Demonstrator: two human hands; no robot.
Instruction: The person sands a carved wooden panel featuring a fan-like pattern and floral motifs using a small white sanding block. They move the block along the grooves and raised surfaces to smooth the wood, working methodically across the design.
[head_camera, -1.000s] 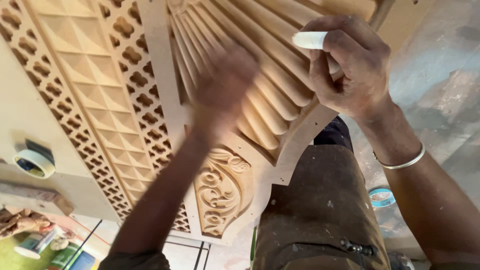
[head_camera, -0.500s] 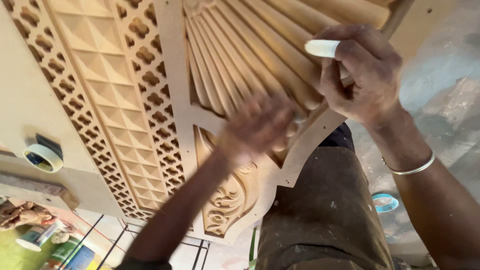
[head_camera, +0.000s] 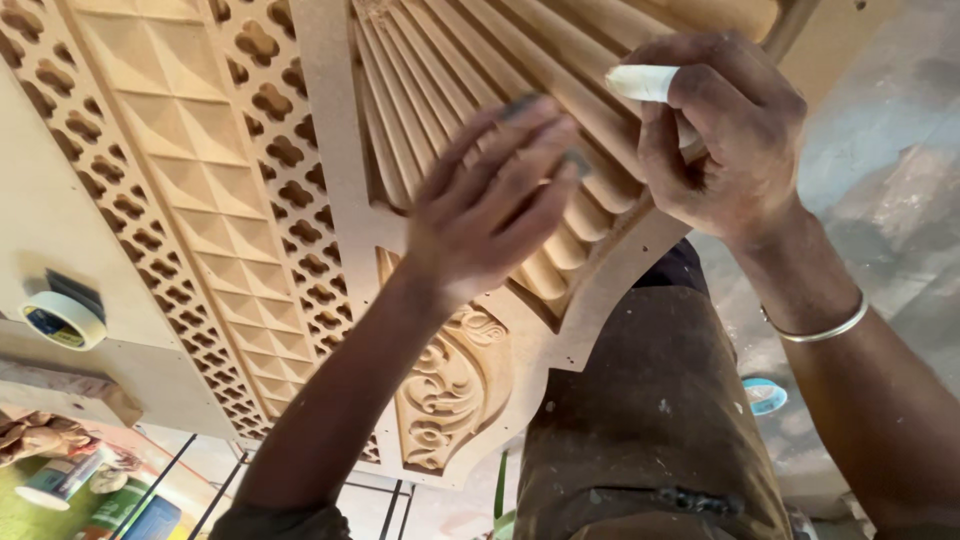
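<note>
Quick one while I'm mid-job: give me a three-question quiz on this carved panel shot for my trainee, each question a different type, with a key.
1. True or false: the right hand grips a white stick.
2. Multiple choice: the left hand lies on which part of the carved panel?
A. the lattice strip
B. the fluted ribs
C. the scroll carving
3. Fill in the blank: the roll of tape lies on the flat board to the ____ of the panel in the picture.

Key
1. True; its end sticks out of the closed fist.
2. B; the fingers spread flat over the fluted ribs, above the scroll carving and right of the lattice strip.
3. left
</note>
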